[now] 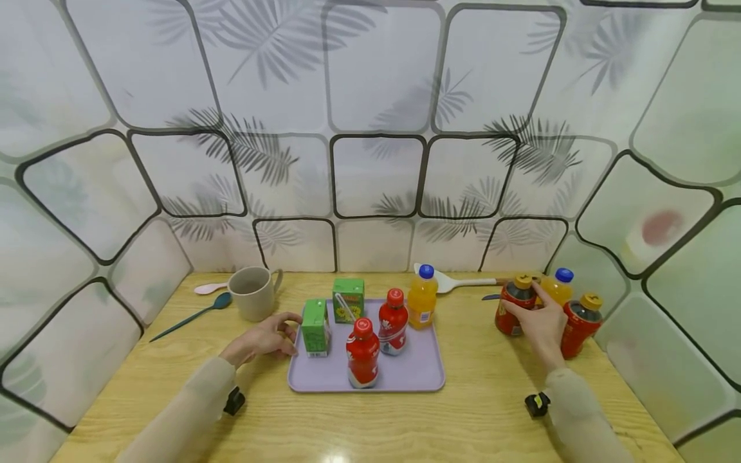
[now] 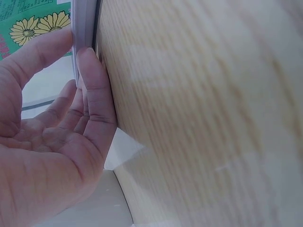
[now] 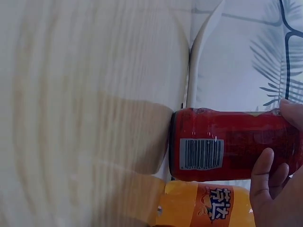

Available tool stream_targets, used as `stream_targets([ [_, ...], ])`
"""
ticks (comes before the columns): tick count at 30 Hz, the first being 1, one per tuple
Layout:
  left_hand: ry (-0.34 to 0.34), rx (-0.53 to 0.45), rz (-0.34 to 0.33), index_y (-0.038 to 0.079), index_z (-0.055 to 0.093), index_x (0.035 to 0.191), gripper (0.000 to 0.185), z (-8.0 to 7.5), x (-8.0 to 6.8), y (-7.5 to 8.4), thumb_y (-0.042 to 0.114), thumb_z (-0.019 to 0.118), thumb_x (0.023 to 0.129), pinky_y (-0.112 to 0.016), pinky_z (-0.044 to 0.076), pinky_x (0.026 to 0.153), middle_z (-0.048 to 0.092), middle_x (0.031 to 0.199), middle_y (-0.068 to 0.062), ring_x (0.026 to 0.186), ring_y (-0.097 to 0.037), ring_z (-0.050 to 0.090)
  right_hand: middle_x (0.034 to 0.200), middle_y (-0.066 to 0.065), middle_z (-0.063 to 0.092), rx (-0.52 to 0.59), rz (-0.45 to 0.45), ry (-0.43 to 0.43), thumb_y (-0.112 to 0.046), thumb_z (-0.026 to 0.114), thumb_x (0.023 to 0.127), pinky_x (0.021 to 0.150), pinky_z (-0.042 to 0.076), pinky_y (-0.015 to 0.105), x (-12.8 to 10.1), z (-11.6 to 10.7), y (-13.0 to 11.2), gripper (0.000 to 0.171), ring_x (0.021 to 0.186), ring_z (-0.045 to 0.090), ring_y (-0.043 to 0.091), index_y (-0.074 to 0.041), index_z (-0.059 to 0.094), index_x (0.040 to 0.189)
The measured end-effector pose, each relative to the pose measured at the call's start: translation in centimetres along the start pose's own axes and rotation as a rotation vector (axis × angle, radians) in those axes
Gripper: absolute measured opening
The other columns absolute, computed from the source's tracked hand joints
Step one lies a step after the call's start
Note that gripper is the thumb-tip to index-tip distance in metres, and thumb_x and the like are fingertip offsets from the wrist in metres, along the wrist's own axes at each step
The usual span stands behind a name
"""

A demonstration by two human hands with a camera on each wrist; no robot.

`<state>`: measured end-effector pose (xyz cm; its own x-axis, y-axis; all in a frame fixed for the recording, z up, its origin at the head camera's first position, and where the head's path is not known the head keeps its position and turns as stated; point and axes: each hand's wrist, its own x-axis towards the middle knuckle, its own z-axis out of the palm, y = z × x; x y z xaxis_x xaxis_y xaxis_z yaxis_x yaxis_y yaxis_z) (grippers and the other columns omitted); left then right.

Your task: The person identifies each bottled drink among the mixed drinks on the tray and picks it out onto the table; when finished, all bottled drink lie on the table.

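Note:
My left hand (image 1: pixel 267 337) pinches the left rim of a lilac tray (image 1: pixel 408 378), with thumb and fingers on either side of the edge in the left wrist view. On the tray stand two green juice boxes (image 1: pixel 315 331), two red bottles (image 1: pixel 363 360) and an orange soda bottle (image 1: pixel 423 299) with a blue cap. At the right, my right hand (image 1: pixel 543 325) grips a dark bottle with a red label and yellow cap (image 1: pixel 511 314), upright in the head view. A barcode shows on its label in the right wrist view. An orange soda bottle (image 3: pixel 203 203) is beside it.
Another red-labelled bottle (image 1: pixel 579 331) stands right of my right hand. At the back left are a beige mug (image 1: pixel 251 299), a pink spoon (image 1: pixel 208 289) and a dark teal spoon (image 1: pixel 199 315). A white spatula (image 1: pixel 448 283) lies behind the tray, near the patterned wall.

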<state>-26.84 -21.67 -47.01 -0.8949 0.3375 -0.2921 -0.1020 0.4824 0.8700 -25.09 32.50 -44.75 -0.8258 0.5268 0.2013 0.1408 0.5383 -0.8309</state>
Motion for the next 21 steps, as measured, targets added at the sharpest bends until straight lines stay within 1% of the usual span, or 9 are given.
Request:
stream_targets([
  [3,-0.002,-0.005,-0.005,0.002,0.045,0.134,0.067,-0.02,0.02,0.09,-0.005,0.075,0.074,-0.027,0.049,0.061,0.056,0.096,-0.011,0.072,-0.016,0.057,0.136,0.019,0.058,0.01,-0.01,-0.009,-0.044,0.082,0.076,0.085,0.05,0.033,0.2,-0.09,0.04,0.084,0.108,0.058,0.027,-0.02,0.045,0.148],
  [5,-0.011,-0.003,-0.001,0.002,0.045,0.134,0.067,-0.04,0.0,0.14,-0.005,0.075,0.074,-0.027,0.049,0.061,0.056,0.096,-0.011,0.072,-0.016,0.057,0.138,0.02,0.056,0.012,-0.019,-0.017,-0.044,0.082,0.076,0.095,0.049,0.044,0.33,-0.15,0.1,0.085,0.116,0.056,0.031,-0.019,0.043,0.149],
  [7,-0.017,-0.006,0.0,0.001,0.044,0.134,0.067,-0.07,-0.03,0.18,-0.004,0.075,0.075,-0.026,0.05,0.061,0.056,0.096,-0.011,0.072,-0.015,0.057,0.139,0.02,0.055,0.005,-0.027,-0.021,-0.044,0.081,0.077,0.099,0.047,0.048,0.42,-0.19,0.19,0.086,0.116,0.056,0.033,-0.017,0.042,0.149],
  [8,-0.02,-0.006,0.006,0.001,0.044,0.134,0.068,-0.08,-0.06,0.19,-0.004,0.075,0.075,-0.026,0.05,0.062,0.056,0.096,-0.011,0.073,-0.015,0.057,0.138,0.021,0.056,-0.005,-0.033,-0.016,-0.044,0.08,0.078,0.096,0.048,0.046,0.46,-0.22,0.23,0.086,0.113,0.057,0.033,-0.017,0.042,0.149],
  [10,-0.026,-0.004,0.019,0.0,0.043,0.135,0.068,-0.08,-0.1,0.18,-0.004,0.075,0.075,-0.026,0.05,0.062,0.056,0.097,-0.011,0.073,-0.015,0.057,0.134,0.021,0.059,-0.026,-0.041,-0.002,-0.045,0.08,0.078,0.085,0.05,0.037,0.48,-0.23,0.31,0.085,0.1,0.058,0.029,-0.016,0.042,0.149],
  [13,-0.021,-0.006,0.025,-0.001,0.044,0.135,0.068,-0.08,-0.14,0.15,-0.005,0.075,0.074,-0.027,0.051,0.063,0.055,0.097,-0.012,0.074,-0.015,0.057,0.121,0.022,0.065,-0.044,-0.059,0.027,-0.044,0.08,0.078,0.067,0.043,0.022,0.44,-0.21,0.44,0.082,0.078,0.055,0.019,-0.015,0.046,0.147],
  [15,-0.021,-0.003,0.03,-0.001,0.044,0.135,0.068,-0.06,-0.14,0.13,-0.005,0.075,0.074,-0.027,0.051,0.063,0.056,0.097,-0.013,0.074,-0.015,0.056,0.112,0.02,0.067,-0.045,-0.077,0.048,-0.041,0.08,0.078,0.06,0.04,0.016,0.38,-0.17,0.51,0.079,0.07,0.052,0.012,-0.015,0.048,0.145],
  [18,-0.017,-0.002,0.026,-0.001,0.044,0.134,0.068,-0.02,-0.13,0.14,-0.005,0.075,0.074,-0.028,0.051,0.063,0.056,0.096,-0.013,0.074,-0.016,0.056,0.097,0.016,0.067,-0.031,-0.102,0.083,-0.037,0.082,0.078,0.054,0.038,0.016,0.28,-0.06,0.59,0.076,0.061,0.048,0.005,-0.018,0.05,0.144],
  [21,-0.017,-0.001,0.025,0.0,0.044,0.134,0.068,0.01,-0.1,0.16,-0.005,0.075,0.074,-0.028,0.051,0.063,0.056,0.097,-0.013,0.074,-0.016,0.056,0.094,0.012,0.064,-0.018,-0.122,0.108,-0.035,0.083,0.078,0.052,0.037,0.019,0.24,0.04,0.62,0.076,0.058,0.045,0.004,-0.021,0.049,0.145],
])
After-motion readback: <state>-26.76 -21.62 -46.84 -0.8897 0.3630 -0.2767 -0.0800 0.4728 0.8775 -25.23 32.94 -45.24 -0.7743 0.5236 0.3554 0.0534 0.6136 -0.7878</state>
